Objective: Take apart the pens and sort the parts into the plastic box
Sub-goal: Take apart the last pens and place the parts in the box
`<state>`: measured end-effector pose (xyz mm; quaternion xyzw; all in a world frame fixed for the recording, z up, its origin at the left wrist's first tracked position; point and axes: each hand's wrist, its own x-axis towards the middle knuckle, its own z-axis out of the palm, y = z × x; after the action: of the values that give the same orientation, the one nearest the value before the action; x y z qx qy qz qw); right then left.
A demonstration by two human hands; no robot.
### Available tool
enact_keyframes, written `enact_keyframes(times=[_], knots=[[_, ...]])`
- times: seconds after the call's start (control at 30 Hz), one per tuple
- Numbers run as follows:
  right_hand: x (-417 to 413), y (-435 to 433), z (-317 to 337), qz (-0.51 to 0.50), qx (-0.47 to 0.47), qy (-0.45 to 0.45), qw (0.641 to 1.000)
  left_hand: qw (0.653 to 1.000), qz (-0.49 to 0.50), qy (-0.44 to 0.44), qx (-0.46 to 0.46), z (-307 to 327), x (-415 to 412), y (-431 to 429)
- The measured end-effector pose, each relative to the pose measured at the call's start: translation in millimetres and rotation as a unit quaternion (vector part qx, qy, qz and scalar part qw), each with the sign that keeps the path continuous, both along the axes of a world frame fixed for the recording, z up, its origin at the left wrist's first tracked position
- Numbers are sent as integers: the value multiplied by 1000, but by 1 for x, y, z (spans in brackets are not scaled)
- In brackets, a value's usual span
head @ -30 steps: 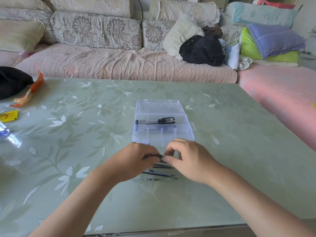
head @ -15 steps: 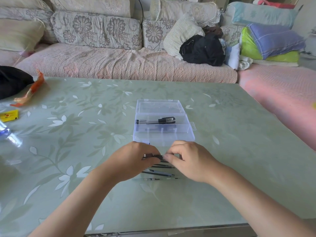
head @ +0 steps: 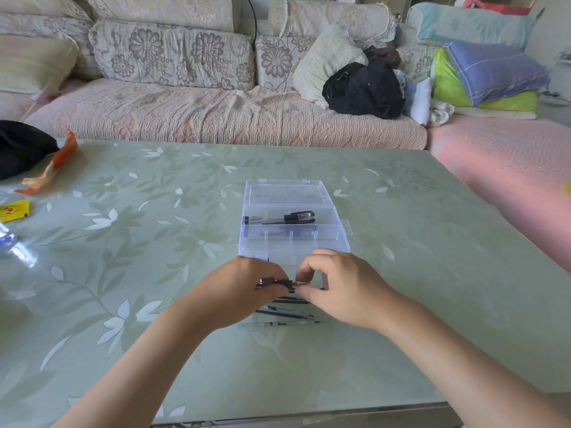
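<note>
Head view. My left hand (head: 244,291) and right hand (head: 343,288) meet just on the near side of the plastic box (head: 278,256), and both hold the one black pen (head: 284,283) level above the surface (head: 154,242). The left fingers are curled round the barrel, and the right thumb and forefinger pinch the opposite end; which end carries the tip I cannot tell. The box stands open at mid-surface with its lid (head: 285,193) laid flat on the far side. Its far compartment holds a capped pen (head: 287,218), and dark parts show dimly in the compartment next to it. Several more pens (head: 287,313) lie on the surface beneath my hands. The step in hand appears to be separating this pen. I judge it best done by keeping the left grip fixed and turning with the right rather than pulling, low and close to the box, so that a loose refill or small part cannot roll away. White print on the capped pen is too small to read. A yellow packet (head: 14,210) at the left edge bears a picture but no words I can read.
</note>
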<state>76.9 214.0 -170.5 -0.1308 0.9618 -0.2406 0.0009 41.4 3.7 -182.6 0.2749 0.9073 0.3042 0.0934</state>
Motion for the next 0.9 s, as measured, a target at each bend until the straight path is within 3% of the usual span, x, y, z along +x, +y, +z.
enact_keyframes(times=[0.67,0.9], knots=[[-9,22,8,-33,13,2,999,998,52,39,-27,1,4,3],[-10,54,13,-41,123,-72,989,997,69,9,-21,-2,2,4]])
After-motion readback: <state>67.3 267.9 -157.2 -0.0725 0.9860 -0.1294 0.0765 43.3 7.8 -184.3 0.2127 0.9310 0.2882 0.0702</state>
